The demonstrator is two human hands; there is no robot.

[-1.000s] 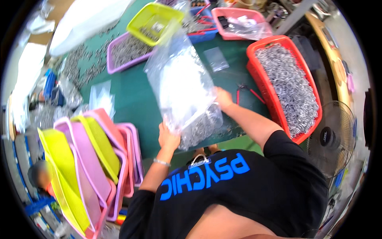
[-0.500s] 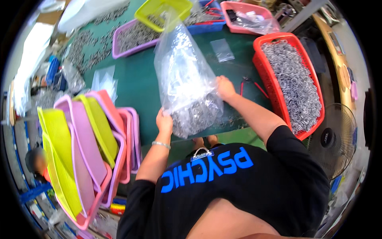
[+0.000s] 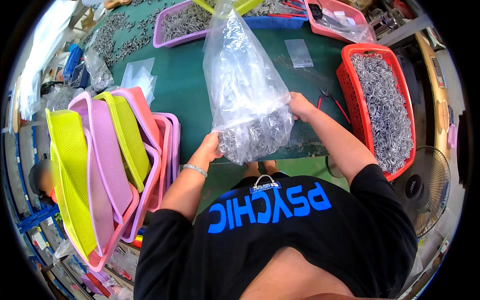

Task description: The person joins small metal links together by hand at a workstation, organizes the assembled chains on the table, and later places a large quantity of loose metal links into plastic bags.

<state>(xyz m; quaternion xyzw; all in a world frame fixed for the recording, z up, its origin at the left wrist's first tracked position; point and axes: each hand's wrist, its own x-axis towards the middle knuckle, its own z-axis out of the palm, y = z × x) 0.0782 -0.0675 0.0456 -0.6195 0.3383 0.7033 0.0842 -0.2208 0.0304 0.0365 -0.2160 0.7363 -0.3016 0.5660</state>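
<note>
A large clear plastic bag (image 3: 242, 75) lies across the near edge of the table, its long slack part stretching toward the back. Small grey metal rings (image 3: 255, 137) fill the bag's near end. At the left lower side my left hand (image 3: 212, 146) is closed on the plastic beside the rings. My right hand (image 3: 302, 107) grips the bag's right side, a little higher up. Red-handled pliers (image 3: 327, 96) lie on the table to the right of my right hand.
A red basket (image 3: 346, 95) heaped with metal rings stands at right, near a fan (image 3: 419, 187). Nested coloured baskets (image 3: 112, 165) stack up at left. Purple (image 3: 158, 35), blue (image 3: 275, 23) and pink (image 3: 370, 36) trays line the back. Small flat bags (image 3: 299, 53) lie on the green table (image 3: 175, 95).
The view has shifted, so the table's contents sit higher and farther right. Both hands keep their hold on the bag, whose ring-filled end now appears more level.
</note>
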